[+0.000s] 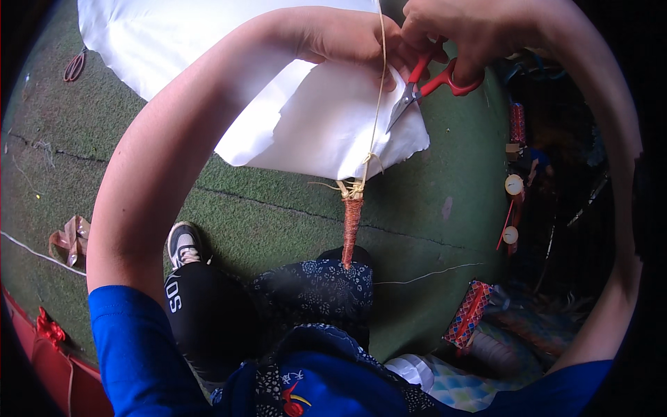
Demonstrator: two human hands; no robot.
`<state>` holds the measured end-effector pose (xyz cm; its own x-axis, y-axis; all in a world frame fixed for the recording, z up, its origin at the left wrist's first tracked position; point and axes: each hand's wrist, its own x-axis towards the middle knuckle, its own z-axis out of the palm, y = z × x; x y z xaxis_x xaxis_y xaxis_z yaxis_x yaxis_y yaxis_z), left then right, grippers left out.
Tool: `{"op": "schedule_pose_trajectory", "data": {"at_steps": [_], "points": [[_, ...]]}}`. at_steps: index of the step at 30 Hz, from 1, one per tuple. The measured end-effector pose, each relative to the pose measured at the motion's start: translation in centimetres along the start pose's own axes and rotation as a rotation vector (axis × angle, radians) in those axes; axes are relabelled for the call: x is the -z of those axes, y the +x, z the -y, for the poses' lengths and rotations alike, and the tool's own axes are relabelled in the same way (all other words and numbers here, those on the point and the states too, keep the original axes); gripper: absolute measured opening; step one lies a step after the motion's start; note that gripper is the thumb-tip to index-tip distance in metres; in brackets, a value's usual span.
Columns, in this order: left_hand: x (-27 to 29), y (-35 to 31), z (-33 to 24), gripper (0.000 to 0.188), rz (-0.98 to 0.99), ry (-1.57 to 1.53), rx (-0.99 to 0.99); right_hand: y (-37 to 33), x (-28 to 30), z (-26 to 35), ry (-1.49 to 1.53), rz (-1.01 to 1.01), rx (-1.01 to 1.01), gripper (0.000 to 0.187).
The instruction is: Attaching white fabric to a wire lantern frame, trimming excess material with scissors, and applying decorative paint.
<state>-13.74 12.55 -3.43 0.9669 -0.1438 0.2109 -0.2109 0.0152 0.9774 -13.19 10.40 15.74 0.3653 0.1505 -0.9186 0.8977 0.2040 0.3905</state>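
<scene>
My right hand point(479, 31) grips a pair of scissors point(417, 87) by its red handles, the blades slanting down to the left over a white sheet point(313, 125). My left hand point(351, 35) is closed at the sheet's far edge, right beside the scissors, its fingers partly hidden. A thin yellowish cord point(379, 104) runs down across the sheet, close to the blades. It is knotted at the top of a stick handle point(352, 226) wrapped in reddish-brown thread. The handle points toward me, its lower end over my patterned apron point(313, 288).
Green carpet point(76, 125) covers the floor, with a larger white sheet point(167, 35) beyond my left arm. A brown piece of material point(69, 240) lies at left. To the right are a colourful patterned roll point(469, 314), two pale round pieces point(514, 185) and dark clutter.
</scene>
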Motion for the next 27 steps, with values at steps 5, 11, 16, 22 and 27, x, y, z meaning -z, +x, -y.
{"op": "schedule_pose_trajectory", "data": {"at_steps": [5, 11, 16, 22, 27], "points": [[-0.3, 0.4, 0.0, 0.044, -0.027, -0.010, -0.017, -0.3, -0.4, -1.3, 0.020, -0.047, 0.095, 0.037], [-0.2, 0.5, 0.6, 0.048, -0.015, -0.036, -0.039, -0.4, -1.6, -0.8, -0.042, -0.133, 0.099, 0.034], [-0.5, 1.0, 0.7, 0.048, -0.014, -0.018, -0.077, 0.0, -0.9, -1.6, 0.098, 0.054, 0.059, 0.034], [-0.3, 0.4, 0.3, 0.045, -0.044, 0.084, -0.139, 0.0, -1.2, -2.8, 0.340, 0.103, 0.020, 0.041], [0.1, 0.9, -0.1, 0.046, 0.136, -0.085, -0.168, 0.7, -2.5, -2.7, 0.152, 0.021, 0.145, 0.044]]}}
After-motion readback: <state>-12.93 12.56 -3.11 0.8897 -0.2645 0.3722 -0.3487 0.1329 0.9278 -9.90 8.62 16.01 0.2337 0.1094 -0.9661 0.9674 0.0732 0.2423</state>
